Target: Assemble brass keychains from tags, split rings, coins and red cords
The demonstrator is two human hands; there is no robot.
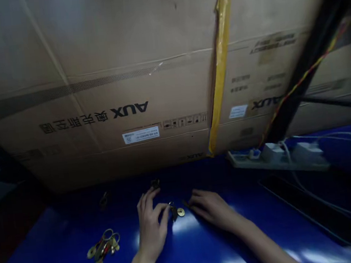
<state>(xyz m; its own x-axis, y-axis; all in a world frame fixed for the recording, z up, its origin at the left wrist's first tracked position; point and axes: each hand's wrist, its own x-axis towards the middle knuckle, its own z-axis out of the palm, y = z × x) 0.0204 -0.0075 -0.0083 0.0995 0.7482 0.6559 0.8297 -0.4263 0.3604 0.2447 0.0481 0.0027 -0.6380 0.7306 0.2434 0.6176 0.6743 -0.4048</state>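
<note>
My left hand (pixel 152 220) rests over the blue tabletop, with thumb and index fingertips closed at the small ring of a keychain (pixel 174 214). That keychain has a dark pendant and a round brass coin (pixel 181 212) lying against the surface. Just beyond my left middle finger sits a small dark object (pixel 155 183), too dim to name. To the right of the coin, my right hand (pixel 214 207) has its fingers pinched together around a thin dark piece (pixel 186 204) that I cannot make out.
A pile of keychains (pixel 104 247) with brass coins and rings lies on the left. Farther back is another dark ring-like item (pixel 104 198). Large cardboard boxes (pixel 95 94) stand behind. On the right are a power strip (pixel 277 160) with plugs and cables, and a long black mat (pixel 307 205).
</note>
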